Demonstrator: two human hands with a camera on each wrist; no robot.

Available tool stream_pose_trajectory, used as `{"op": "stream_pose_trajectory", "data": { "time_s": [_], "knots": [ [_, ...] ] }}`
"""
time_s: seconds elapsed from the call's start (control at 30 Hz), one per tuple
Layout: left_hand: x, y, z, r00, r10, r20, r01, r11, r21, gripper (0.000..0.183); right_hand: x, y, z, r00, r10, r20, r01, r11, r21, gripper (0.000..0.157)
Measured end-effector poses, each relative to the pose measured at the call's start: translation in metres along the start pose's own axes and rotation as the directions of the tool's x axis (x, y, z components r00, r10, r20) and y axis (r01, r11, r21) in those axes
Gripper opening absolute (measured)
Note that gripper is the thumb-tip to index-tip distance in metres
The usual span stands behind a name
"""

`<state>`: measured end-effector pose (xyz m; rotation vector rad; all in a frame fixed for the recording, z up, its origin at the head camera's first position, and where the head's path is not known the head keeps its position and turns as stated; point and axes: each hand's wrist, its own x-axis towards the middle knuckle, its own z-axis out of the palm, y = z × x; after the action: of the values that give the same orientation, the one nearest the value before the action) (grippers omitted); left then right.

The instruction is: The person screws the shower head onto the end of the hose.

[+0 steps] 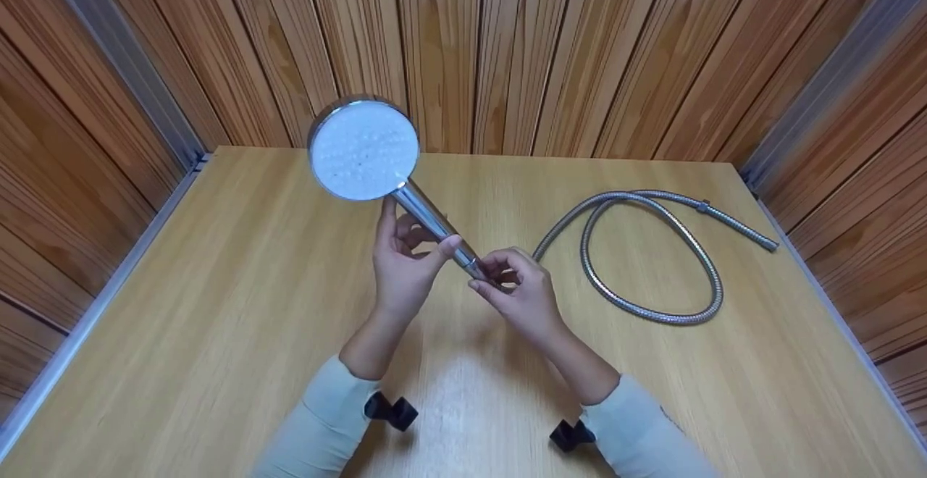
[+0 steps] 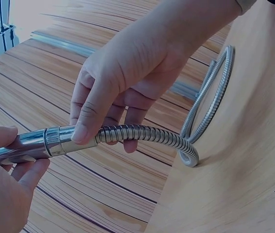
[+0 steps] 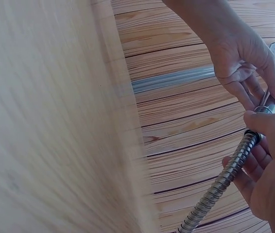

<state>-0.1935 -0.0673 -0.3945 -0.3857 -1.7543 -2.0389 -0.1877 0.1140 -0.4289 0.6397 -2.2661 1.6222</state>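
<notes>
Shower head: The shower head (image 1: 364, 150) is up above the table (image 1: 217, 333), with its round white face toward the head camera. Its shiny handle (image 1: 431, 217) slants down to the right.
Left hand: The left hand (image 1: 407, 275) grips the handle, thumb on the near side and fingers behind.
Right hand: The right hand (image 1: 525, 293) pinches the smooth hose end (image 2: 78, 144) at the bottom of the handle, thumb on one side and fingers on the other.
Hose: The bendy metal hose (image 1: 666, 318) hangs from there to the table and lies in a big loop on the right. Its other end is loose.
Join: The hose end meets the handle. I can't tell how tight it is.
Feel: The shower head looks stiff and light, but its wide top may tip. The shiny parts may be slippery. The hose looks bendy and may tug a bit.
Best hold: The middle of the handle seems good for one hand, and the smooth hose end for the other. The white face could scratch, so fingers are better off it.
</notes>
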Motion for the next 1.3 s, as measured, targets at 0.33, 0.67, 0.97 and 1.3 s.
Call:
{"op": "stream_pose_trajectory", "data": {
  "time_s": [0.33,0.67,0.97,1.3],
  "knots": [
    [0.0006,0.0012,0.0001,1.000,-0.001,0.002,0.000,1.000,0.012,0.090,-0.0009,0.0036,-0.0031,0.998,-0.051,0.042,0.051,0.999,-0.002,0.020],
    [0.0009,-0.0010,0.0000,1.000,0.027,0.000,-0.027,1.000,0.005,0.090,-0.0013,0.0042,-0.0046,0.995,-0.070,0.064,0.071,0.997,-0.008,0.029],
    [0.0004,0.0013,0.0018,1.000,0.023,0.003,-0.023,1.000,-0.016,0.089,-0.0009,0.0051,-0.0028,0.998,-0.056,-0.019,0.056,0.998,0.002,0.031],
    [0.0011,0.0025,0.0014,1.000,0.021,0.007,-0.021,1.000,-0.008,0.090,-0.0018,0.0059,-0.0058,0.995,-0.078,0.055,0.077,0.997,0.031,0.026]
  ]
}}
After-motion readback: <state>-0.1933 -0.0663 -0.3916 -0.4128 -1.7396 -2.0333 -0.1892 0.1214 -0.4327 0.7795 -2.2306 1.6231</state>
